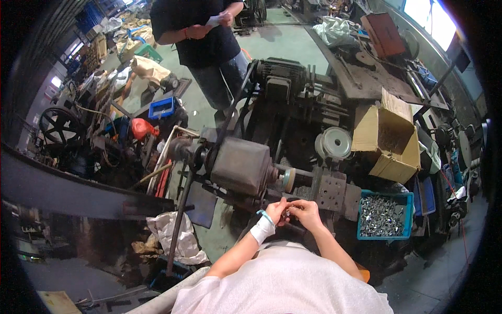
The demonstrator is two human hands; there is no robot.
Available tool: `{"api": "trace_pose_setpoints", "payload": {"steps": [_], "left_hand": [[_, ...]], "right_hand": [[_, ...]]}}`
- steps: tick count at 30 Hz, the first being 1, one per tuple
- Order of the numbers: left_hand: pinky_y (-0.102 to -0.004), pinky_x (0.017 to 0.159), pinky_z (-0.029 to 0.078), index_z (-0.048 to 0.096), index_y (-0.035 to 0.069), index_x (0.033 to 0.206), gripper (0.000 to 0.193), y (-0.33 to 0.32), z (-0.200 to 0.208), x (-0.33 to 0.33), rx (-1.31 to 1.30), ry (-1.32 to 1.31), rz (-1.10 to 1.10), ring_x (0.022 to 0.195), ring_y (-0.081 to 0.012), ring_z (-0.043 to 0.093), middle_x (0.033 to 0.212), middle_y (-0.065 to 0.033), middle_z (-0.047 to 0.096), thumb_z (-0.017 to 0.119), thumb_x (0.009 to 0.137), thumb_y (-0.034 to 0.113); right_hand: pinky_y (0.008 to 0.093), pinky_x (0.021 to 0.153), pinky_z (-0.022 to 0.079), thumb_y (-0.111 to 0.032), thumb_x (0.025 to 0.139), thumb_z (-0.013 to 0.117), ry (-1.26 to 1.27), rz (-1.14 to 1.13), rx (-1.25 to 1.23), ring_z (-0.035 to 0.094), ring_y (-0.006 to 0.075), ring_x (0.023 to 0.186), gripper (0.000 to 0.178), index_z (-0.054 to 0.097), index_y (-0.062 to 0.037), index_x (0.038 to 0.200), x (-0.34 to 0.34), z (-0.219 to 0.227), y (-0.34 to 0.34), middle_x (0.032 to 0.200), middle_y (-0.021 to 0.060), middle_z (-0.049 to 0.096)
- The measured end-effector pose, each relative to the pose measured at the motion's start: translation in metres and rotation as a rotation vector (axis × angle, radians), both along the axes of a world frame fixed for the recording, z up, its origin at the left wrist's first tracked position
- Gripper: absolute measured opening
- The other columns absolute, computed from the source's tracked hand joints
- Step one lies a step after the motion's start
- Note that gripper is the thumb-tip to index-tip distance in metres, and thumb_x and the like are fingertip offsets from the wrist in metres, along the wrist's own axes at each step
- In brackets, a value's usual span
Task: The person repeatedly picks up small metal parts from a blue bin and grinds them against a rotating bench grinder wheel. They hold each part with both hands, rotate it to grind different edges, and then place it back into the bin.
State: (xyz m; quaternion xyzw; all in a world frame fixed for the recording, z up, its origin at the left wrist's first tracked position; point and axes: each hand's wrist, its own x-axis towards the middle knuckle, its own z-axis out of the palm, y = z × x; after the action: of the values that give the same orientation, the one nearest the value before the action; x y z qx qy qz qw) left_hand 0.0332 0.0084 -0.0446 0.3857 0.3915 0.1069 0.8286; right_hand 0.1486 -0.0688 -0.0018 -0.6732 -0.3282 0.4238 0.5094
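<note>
My left hand, with a white wrap at the wrist, is closed in front of my body. Close against it, my right hand is closed too, its fingers bent toward the left ones. Small metal pieces show between the fingers, too small to name. Both hands are just on the near side of a lathe-like machine with a dark boxy housing. A round, pale-rimmed wheel sticks out from its spindle, beyond my hands. To the right, a teal plastic bin holds many small shiny metal parts.
An open cardboard box stands behind the bin, beside a round metal disc. A motor with a belt sits at the back. Across the machine stands a person holding something pale. A white sack lies at the left.
</note>
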Motion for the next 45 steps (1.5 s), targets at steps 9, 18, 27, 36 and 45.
{"api": "trace_pose_setpoints", "payload": {"steps": [9,18,27,36,45], "left_hand": [[-0.0180,0.041,0.033,0.057,0.005,0.097,0.019,0.002,-0.006,-0.006,-0.105,-0.109,-0.068,0.055,-0.0067,0.048,0.075,-0.0004,0.058,0.057,0.081,0.016],[-0.0200,0.040,0.036,0.059,0.003,0.089,0.018,-0.005,0.008,0.001,0.194,0.139,-0.016,0.048,-0.0061,0.047,0.064,0.0007,0.056,0.063,0.075,0.014],[-0.0185,0.038,0.032,0.059,0.005,0.077,0.013,0.001,-0.006,0.015,0.167,0.103,0.036,0.045,-0.0047,0.044,0.062,0.0015,0.055,0.055,0.082,0.016],[-0.0190,0.039,0.035,0.056,0.005,0.077,0.012,0.013,-0.022,0.030,0.063,0.150,0.161,0.047,-0.0064,0.046,0.063,0.0001,0.055,0.055,0.081,0.016],[-0.0197,0.035,0.029,0.056,0.005,0.075,0.012,0.013,-0.028,0.035,0.128,0.115,0.238,0.040,-0.0066,0.041,0.056,0.0016,0.050,0.056,0.080,0.016]], "right_hand": [[0.0182,0.037,0.035,-0.007,0.074,0.059,0.234,-0.137,-0.087,0.046,0.0054,0.047,0.020,0.061,0.0017,0.092,0.009,-0.002,0.001,0.062,0.0025,0.057],[0.0188,0.036,0.035,-0.010,0.074,0.062,0.218,-0.244,-0.135,0.048,0.0060,0.046,0.015,0.061,0.0023,0.082,0.005,-0.023,0.000,0.062,0.0037,0.057],[0.0206,0.035,0.036,-0.011,0.073,0.061,0.251,-0.371,-0.117,0.049,0.0071,0.043,0.017,0.062,0.0040,0.082,0.010,-0.042,0.017,0.059,0.0053,0.056],[0.0224,0.041,0.040,-0.008,0.073,0.062,0.172,-0.415,-0.113,0.053,0.0092,0.049,0.014,0.062,0.0045,0.079,0.017,-0.049,0.042,0.061,0.0061,0.059],[0.0229,0.046,0.038,-0.006,0.071,0.061,0.060,-0.459,-0.099,0.049,0.0081,0.050,0.012,0.063,0.0044,0.077,0.014,-0.049,0.050,0.060,0.0056,0.058]]}}
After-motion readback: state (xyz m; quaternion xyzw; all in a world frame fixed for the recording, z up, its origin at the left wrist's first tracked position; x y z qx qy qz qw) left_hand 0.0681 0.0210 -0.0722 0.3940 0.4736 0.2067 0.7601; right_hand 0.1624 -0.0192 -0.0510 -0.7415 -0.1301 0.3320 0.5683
